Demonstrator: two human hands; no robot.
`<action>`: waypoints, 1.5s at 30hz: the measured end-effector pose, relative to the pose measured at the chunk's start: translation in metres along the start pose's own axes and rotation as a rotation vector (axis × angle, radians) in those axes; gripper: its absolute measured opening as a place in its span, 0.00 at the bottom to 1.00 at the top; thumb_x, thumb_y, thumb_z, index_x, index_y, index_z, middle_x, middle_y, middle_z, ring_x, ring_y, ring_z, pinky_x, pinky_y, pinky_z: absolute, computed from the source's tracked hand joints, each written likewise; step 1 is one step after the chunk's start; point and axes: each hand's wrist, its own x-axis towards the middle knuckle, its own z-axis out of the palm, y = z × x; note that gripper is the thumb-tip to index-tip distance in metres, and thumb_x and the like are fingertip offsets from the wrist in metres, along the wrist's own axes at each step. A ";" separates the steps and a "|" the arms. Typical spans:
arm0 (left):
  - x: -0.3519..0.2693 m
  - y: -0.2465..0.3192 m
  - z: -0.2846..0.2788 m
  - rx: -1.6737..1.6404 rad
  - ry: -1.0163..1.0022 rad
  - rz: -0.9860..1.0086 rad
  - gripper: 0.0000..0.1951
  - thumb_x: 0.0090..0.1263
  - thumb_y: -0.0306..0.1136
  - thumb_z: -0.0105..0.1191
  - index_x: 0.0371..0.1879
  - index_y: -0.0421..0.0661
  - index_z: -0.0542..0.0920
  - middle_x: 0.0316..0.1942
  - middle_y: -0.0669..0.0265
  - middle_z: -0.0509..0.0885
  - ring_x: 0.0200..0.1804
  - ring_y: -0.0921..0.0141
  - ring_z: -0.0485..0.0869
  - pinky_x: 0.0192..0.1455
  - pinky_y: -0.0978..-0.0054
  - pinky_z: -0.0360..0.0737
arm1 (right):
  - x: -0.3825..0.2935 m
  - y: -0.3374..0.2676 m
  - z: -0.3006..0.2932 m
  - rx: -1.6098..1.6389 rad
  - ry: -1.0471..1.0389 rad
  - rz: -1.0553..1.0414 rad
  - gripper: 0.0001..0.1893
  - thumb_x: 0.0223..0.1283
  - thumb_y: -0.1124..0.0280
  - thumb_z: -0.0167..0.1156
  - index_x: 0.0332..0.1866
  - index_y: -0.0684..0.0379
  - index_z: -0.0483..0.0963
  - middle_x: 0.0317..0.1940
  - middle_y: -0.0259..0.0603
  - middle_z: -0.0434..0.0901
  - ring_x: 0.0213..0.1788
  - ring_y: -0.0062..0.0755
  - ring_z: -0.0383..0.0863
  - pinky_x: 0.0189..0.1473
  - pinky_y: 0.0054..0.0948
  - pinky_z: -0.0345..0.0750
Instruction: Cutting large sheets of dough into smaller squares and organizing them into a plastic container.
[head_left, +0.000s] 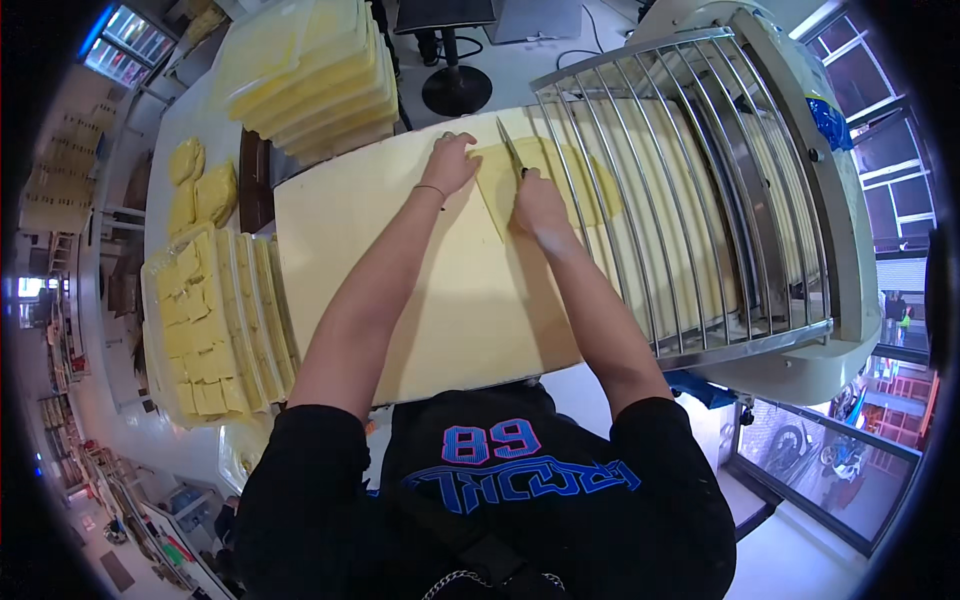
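A flat sheet of yellow dough (551, 154) lies on the pale conveyor belt (352, 247) of a dough sheeter. Its left edge runs straight and slanting, while its rounded right end lies beneath the metal guard. In my right hand (541, 206) is the handle of a knife (510, 142). The blade points away from me, over the dough. My left hand (450, 165) is beside the far left corner of the sheet, thumb and forefinger apart at the edge. Whether its fingertips press on the dough cannot be told.
A barred metal guard (637, 150) covers the belt at right. Stacked trays (315, 82) stand at the far left. More trays (199, 315) with yellow pieces sit at near left. Yellow dough blocks (215, 193) lie between them. A pedestal base (456, 90) stands beyond the belt.
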 end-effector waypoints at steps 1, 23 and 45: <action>0.004 0.001 0.005 0.046 0.026 0.037 0.15 0.61 0.36 0.61 0.45 0.43 0.82 0.43 0.55 0.81 0.46 0.58 0.79 0.51 0.65 0.78 | 0.009 -0.003 -0.001 0.002 0.001 -0.013 0.10 0.64 0.73 0.47 0.41 0.69 0.70 0.33 0.62 0.82 0.36 0.61 0.83 0.40 0.51 0.78; -0.279 0.013 -0.177 -0.468 0.311 -0.469 0.17 0.68 0.22 0.53 0.56 0.45 0.76 0.39 0.64 0.81 0.36 0.72 0.77 0.42 0.77 0.77 | -0.247 -0.009 -0.046 0.077 -0.322 0.117 0.20 0.75 0.58 0.42 0.44 0.68 0.69 0.31 0.61 0.80 0.33 0.67 0.79 0.38 0.53 0.74; -0.401 -0.105 -0.162 -0.217 0.280 -0.425 0.12 0.66 0.30 0.57 0.45 0.39 0.83 0.34 0.59 0.82 0.33 0.65 0.79 0.38 0.71 0.77 | -0.262 -0.157 0.147 -0.195 -0.337 -0.219 0.18 0.72 0.60 0.46 0.41 0.70 0.70 0.30 0.65 0.80 0.33 0.68 0.80 0.37 0.56 0.75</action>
